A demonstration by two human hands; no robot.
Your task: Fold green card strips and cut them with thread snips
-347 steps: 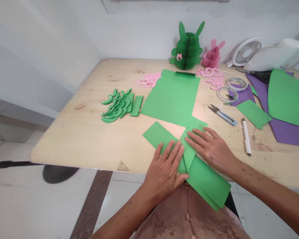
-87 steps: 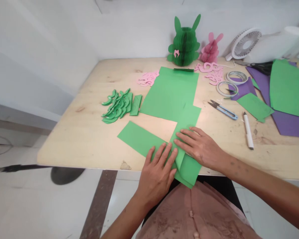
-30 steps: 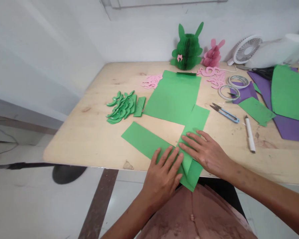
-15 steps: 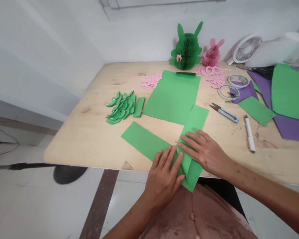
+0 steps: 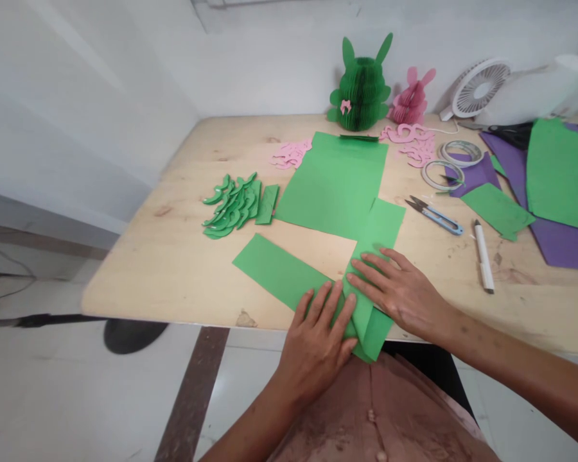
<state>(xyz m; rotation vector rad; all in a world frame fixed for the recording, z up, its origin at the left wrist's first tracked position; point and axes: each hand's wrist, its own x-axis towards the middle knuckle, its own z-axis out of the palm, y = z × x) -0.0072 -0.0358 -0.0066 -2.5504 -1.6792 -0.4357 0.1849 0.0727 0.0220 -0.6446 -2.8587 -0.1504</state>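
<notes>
Two strips of green paper cross at the table's front edge. My left hand (image 5: 320,327) lies flat with its fingers stretched over the lower green strip (image 5: 279,266), close to the crossing. On the upper green strip (image 5: 380,224) rests my right hand (image 5: 397,289), palm down and fingers extended. Below the fingers the paper shows a slanting fold, and its pointed end hangs past the edge. A large green sheet (image 5: 332,183) lies just behind, touching or partly under the upper strip. Parts of both strips are hidden by my hands.
Green cutouts (image 5: 236,205) are heaped at left. A green honeycomb rabbit (image 5: 363,93) and a pink one (image 5: 411,99) stand behind, near a small fan (image 5: 481,88). Thread snips (image 5: 436,216), a white marker (image 5: 484,256), tape rolls (image 5: 461,154) and purple paper (image 5: 563,247) lie at right.
Both hands stay almost where they were on the strips. The pointed paper end at the front edge has shifted slightly upward, and the whole view has tilted a little.
</notes>
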